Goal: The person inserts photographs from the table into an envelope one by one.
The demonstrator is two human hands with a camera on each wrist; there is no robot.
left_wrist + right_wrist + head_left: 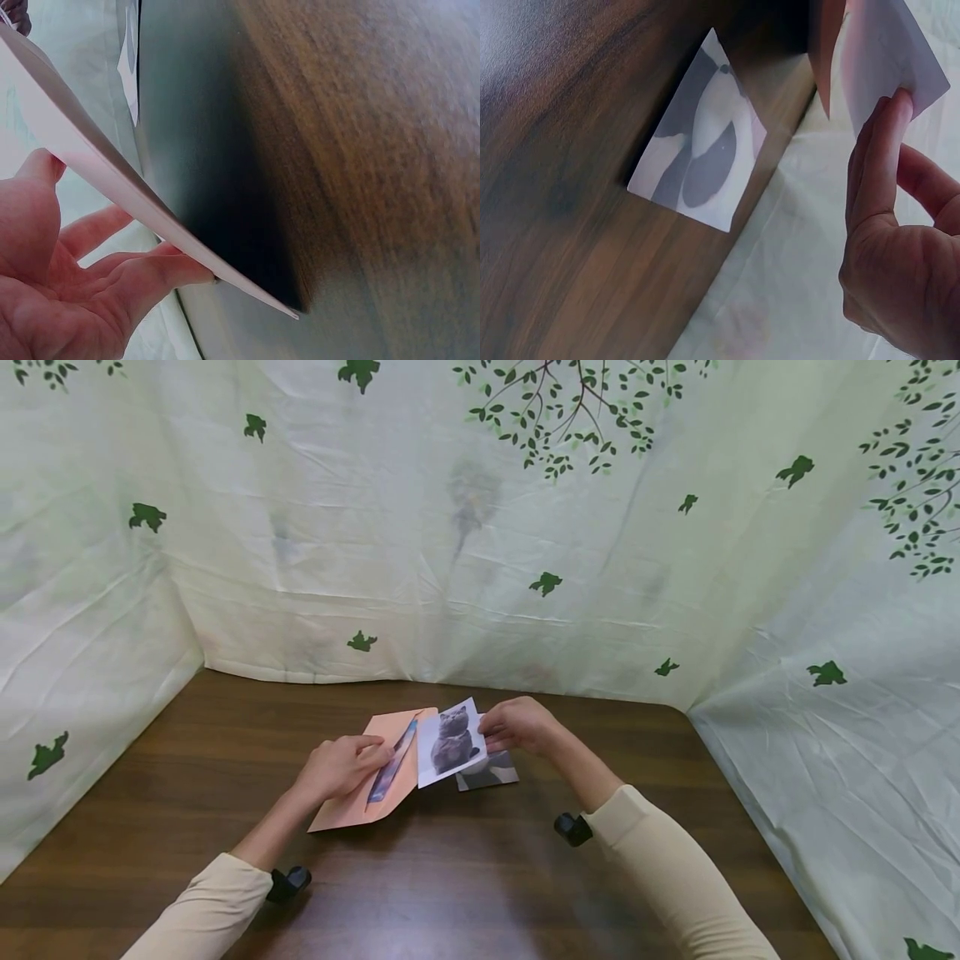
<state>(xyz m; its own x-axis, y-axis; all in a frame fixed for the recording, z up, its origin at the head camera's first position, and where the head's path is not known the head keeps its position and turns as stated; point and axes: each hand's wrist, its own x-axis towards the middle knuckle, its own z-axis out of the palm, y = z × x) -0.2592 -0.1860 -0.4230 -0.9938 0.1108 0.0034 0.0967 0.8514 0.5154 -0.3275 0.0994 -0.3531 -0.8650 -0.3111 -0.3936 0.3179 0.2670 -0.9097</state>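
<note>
My left hand [341,768] grips a peach envelope [341,812], thumb on its near face and fingers behind, tilted over the table. Through the envelope's opening shows part of a bluish-purple picture card [390,768]. In my right hand [521,725] a photo card of a grey cat [452,739] is pinched by its right edge, just beside the envelope. Only the pale back of the cat card [889,60] faces the right wrist view. Beneath and behind it, a second photo card [712,142] with a grey-and-white picture lies on the table, partly covered in the head view.
The brown wooden table [187,793] spreads around both hands. A pale curtain [315,543] printed with green leaves hangs along its back and sides. Black wrist cameras are strapped to the left [288,885] and right [573,829] wrists.
</note>
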